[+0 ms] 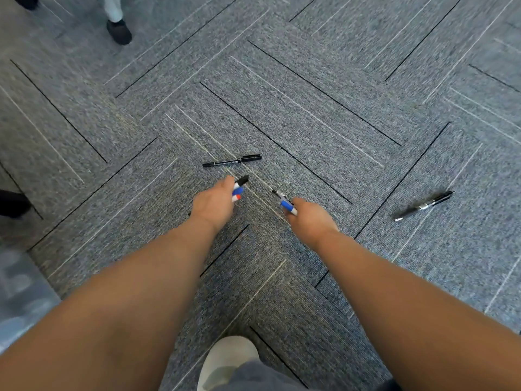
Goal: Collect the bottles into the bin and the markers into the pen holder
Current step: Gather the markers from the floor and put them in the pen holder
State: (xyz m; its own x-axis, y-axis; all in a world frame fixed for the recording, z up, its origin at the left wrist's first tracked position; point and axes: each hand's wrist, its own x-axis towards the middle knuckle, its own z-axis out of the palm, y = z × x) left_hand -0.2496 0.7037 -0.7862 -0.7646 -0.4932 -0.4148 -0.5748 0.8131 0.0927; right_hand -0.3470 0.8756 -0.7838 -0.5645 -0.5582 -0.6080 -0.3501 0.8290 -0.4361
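Both arms reach down toward the grey carpet. My left hand (214,203) is closed around a bunch of markers (239,189); black, blue and red caps stick out past the fingers. My right hand (308,218) grips a blue-capped marker (287,204) together with a dark pen tip. A thin black marker (232,161) lies flat on the carpet just beyond both hands. Another black pen (424,206) lies on the floor to the right, apart from my right hand. No bottle, bin or pen holder is in view.
My own light shoe (228,359) is at the bottom centre. Another person's dark shoe and pale trouser leg (118,31) stand at the top left. A dark shoe (12,203) shows at the left edge, and a blurred pale object (19,294) at the lower left.
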